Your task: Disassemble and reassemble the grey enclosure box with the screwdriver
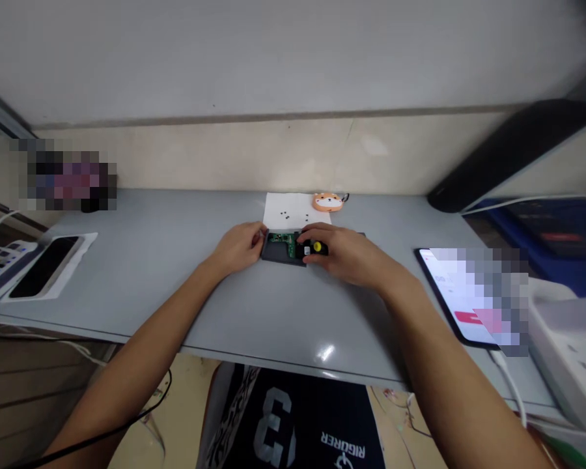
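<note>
An opened dark grey plastic case (280,251) lies on the desk in front of me, with a green circuit board (291,245) showing inside it. At its left end, my left hand (241,246) pinches the case's edge between thumb and curled fingers. My right hand (344,251) reaches over the right part, its fingers bent around a black component (305,250) that bears a yellow round spot (317,246). That hand hides most of the case's right half. Behind the case, a white sheet of paper (280,203) carries several tiny dark pieces, perhaps screws.
An orange animal-faced case (328,202) sits on the paper's right corner. To the right are a lit tablet (449,293) with a white cable and a white power strip (571,345). A phone (46,266) lies at left; a black cylinder (508,156) leans at back right.
</note>
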Demonstrator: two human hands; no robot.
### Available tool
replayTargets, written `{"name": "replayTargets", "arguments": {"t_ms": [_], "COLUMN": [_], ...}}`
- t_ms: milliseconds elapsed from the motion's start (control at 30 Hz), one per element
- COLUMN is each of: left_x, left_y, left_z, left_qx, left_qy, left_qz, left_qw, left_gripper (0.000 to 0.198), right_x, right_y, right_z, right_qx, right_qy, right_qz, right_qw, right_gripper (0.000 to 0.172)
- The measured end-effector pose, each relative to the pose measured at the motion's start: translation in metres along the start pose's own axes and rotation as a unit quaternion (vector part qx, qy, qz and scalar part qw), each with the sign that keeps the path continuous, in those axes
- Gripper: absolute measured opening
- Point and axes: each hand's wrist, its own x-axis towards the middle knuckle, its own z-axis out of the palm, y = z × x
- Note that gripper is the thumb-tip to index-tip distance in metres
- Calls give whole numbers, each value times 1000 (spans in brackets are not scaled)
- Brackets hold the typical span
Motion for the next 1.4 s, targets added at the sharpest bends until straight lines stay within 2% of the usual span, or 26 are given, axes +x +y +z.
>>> {"name": "replayTargets", "arguments": {"t_ms": [500, 633, 967, 1167, 1267, 1400], "left_x": [-1, -1, -1, -1, -1, -1], "left_y": [0, 2, 3, 5, 4, 2], "left_z": [-3, -5, -6, -10, -10, -10], "left_qx": [-1, 10, 14, 12, 1, -12], "left_qy": [-14, -15, -16, -28, -24, -20], "left_qz": [10, 13, 3, -1, -1, -3], "left_qw": [1000, 1000, 1000, 1000, 1000, 1000], "left_gripper": [22, 25, 28, 23, 21, 21], "right_x": [-1, -2, -3, -2, 0, 0], "right_y": [-8, -11, -14, -10, -7, -8], "right_z": [-3, -8, -10, -4, 0, -1], "right_qx": [27, 37, 25, 19, 5, 20], "right_qy": [42, 31, 57, 13, 8, 22], "right_qz": [41, 56, 54, 42, 20, 23], "right_qw": [998, 997, 997, 999, 1000, 999], "right_gripper": [30, 31, 31, 48, 47, 39]}}
